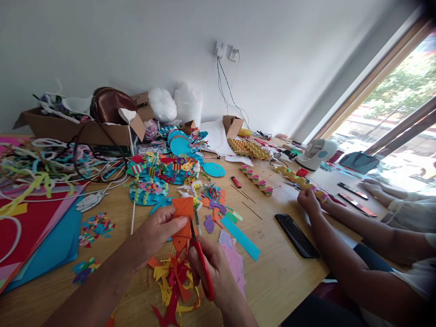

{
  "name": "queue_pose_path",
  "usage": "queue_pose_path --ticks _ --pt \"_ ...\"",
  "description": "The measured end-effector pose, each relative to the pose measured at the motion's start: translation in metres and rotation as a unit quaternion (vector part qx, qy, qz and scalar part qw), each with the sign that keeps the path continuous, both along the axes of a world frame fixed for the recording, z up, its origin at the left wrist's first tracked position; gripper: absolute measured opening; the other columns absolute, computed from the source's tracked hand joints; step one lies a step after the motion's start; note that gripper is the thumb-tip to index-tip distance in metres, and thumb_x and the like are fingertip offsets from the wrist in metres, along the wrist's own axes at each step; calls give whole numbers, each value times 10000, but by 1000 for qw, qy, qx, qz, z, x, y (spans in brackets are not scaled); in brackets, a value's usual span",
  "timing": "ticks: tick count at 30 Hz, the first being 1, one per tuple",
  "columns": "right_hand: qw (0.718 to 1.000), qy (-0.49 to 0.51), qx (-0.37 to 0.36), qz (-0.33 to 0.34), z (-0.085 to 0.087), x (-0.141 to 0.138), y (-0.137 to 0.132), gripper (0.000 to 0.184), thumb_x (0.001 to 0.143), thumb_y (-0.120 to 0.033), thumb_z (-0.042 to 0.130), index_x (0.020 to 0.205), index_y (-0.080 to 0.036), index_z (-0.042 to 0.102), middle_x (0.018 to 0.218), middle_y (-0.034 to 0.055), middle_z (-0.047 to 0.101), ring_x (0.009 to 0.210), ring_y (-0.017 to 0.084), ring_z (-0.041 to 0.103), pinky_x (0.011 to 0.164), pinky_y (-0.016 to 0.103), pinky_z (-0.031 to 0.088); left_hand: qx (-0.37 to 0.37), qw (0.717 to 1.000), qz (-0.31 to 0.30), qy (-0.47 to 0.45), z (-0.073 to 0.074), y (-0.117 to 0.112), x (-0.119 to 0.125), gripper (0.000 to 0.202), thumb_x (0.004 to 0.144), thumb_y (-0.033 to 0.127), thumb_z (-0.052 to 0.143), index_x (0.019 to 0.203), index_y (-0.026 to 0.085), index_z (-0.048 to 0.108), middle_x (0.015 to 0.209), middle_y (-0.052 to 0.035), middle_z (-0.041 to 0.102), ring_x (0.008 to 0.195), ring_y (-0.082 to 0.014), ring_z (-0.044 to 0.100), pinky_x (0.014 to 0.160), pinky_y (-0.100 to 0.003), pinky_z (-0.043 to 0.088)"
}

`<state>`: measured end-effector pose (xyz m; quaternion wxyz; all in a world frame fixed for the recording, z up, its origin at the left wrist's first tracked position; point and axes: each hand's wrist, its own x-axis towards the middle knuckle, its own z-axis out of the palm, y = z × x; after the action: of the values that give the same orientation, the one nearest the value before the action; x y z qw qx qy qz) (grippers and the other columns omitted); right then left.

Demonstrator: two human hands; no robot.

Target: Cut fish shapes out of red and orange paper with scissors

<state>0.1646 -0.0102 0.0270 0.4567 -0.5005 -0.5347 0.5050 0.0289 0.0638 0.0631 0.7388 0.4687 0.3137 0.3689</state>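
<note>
My left hand [158,229] pinches an orange paper cutout [183,218] and holds it above the wooden table [279,277]. My right hand [213,268] grips red-handled scissors [200,259], whose blades point up into the orange paper's lower edge. Orange, yellow and red paper scraps [173,281] lie heaped on the table right under both hands. Pink and purple paper pieces [231,259] sit just right of my right hand.
Blue paper discs with coloured fish [160,175] cover the table's middle. Coloured sheets [37,236] and paper strips lie at left, cardboard boxes [81,127] at the back. A black phone [296,235] lies at right, where another person's hands [308,200] hold a craft piece.
</note>
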Motion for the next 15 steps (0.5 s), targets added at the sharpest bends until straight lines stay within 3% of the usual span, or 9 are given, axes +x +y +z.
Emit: queue_pose_path --ticks 8,15 --pt "1000 -2 2 -9 6 0 1 395 832 -465 513 570 -195 392 486 -63 363 396 60 326 362 164 259 9 1000 -27 7 2 -1 0 121 700 290 707 642 197 656 612 53 672 567 -108 592 577 -202 492" --pt "998 -65 18 -11 10 3 -1 394 841 -407 507 546 -196 352 469 -64 351 395 56 313 370 172 220 -9 998 -58 6 7 -2 0 132 696 327 692 759 211 695 632 26 693 610 -172 646 601 -261 510"
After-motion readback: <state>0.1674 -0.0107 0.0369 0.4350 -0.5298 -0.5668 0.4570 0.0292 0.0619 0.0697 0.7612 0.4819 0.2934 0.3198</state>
